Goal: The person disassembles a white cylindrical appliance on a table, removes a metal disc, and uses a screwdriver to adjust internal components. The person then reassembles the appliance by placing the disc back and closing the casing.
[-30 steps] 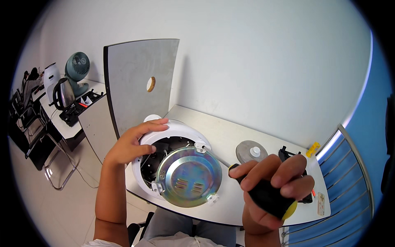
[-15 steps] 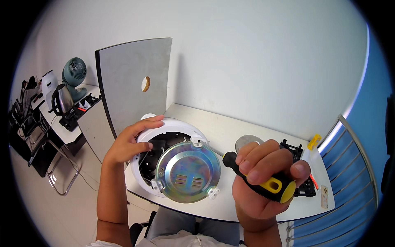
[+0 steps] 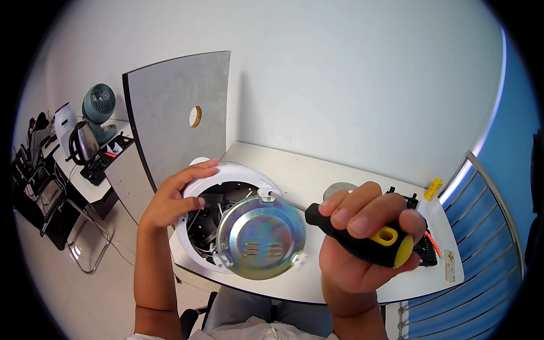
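A white round appliance housing (image 3: 249,173) stands tilted on the table, its dark inside with wires facing me. Gripping its left rim is my left hand (image 3: 170,198), thumb over the inner edge and fingers outside. A shiny round metal cover (image 3: 260,232) with slots hangs partly over the opening, with white tabs around its edge. My right hand (image 3: 362,221) is wrapped around the black and yellow handle of a screwdriver (image 3: 371,250). The screwdriver's shaft points left to the upper white tab (image 3: 266,195); whether its tip touches a screw there I cannot tell.
Behind my right hand lie a grey disc (image 3: 340,188) and a black tool case (image 3: 429,252). A yellow object (image 3: 434,188) and a patterned phone-like item (image 3: 449,265) are at the table's right. Left stand a grey panel (image 3: 170,113), a kettle (image 3: 86,141) and a fan (image 3: 99,105).
The screwdriver has turned in my right hand, its butt end rising and more of its shaft showing. The metal cover has shifted slightly right against the housing. My left hand keeps its grip.
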A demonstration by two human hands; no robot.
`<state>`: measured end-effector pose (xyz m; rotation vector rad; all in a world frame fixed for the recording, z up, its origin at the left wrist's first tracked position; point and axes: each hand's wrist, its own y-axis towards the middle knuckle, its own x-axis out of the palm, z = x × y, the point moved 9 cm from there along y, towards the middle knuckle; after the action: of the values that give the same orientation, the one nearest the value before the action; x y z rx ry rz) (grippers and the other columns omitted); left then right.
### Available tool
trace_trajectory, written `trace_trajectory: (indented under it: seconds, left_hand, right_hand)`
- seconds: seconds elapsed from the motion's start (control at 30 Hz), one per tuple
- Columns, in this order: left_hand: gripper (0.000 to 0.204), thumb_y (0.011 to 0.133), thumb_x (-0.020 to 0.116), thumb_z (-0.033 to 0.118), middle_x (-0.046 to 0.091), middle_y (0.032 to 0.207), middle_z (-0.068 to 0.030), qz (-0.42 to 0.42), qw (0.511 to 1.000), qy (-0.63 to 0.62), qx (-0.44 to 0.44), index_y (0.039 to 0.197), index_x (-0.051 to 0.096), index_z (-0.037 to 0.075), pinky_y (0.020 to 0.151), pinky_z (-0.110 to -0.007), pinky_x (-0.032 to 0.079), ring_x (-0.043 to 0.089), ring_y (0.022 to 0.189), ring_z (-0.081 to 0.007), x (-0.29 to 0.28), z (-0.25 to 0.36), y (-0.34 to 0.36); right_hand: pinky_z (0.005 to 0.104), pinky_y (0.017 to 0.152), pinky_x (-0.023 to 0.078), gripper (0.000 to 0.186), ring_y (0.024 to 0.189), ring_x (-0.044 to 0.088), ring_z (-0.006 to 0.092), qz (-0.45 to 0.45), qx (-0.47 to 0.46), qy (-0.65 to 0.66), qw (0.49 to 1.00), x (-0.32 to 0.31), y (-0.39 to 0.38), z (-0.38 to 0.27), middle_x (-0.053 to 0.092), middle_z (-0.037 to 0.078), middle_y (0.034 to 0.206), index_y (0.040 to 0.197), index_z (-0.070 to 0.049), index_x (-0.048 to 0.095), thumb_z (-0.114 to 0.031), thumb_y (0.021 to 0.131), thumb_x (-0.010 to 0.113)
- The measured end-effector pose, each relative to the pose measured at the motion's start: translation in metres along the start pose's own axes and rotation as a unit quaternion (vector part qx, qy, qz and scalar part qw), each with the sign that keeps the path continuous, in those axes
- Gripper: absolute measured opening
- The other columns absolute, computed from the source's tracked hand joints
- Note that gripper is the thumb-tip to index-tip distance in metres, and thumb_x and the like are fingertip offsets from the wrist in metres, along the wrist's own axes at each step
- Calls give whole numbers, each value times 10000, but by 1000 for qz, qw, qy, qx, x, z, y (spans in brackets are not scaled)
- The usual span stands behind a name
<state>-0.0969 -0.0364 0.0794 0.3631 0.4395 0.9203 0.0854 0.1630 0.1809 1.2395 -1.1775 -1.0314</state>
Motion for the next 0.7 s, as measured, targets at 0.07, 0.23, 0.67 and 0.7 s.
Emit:
trace_trajectory:
  seconds: [0.07,0.23,0.67,0.7]
  left_hand:
    - [594,610,572,-35,443,1387,-139,2,1000,-4,-3,1199,582,37,1087,-348,255,384,1302,-242,0,0,0]
    - [589,611,570,-40,442,1388,-142,-1,1000,-4,-2,1195,583,35,1083,-343,262,388,1299,-236,0,2,0]
    - [582,614,579,-22,445,1384,-149,-6,1000,5,4,1193,586,37,1082,-350,262,380,1305,-238,2,1,1]
    - [584,614,577,-23,445,1384,-148,-3,1000,5,2,1195,586,37,1079,-347,266,381,1305,-237,2,2,1]
  right_hand:
    - [304,598,485,554,722,557,195,1,16,25,1000,-1,-1,2,533,71,959,1210,-120,456,-562,876,472]
    - [250,512,463,787,718,546,172,-6,-26,48,998,-1,2,3,449,30,1021,1253,-145,405,-485,648,776]
    - [293,546,470,652,713,551,165,31,-24,-13,999,0,2,-1,512,40,939,1238,-142,411,-612,809,553]
    - [285,525,462,655,692,548,160,41,-10,-41,998,0,0,1,501,38,941,1210,-143,411,-604,781,591]
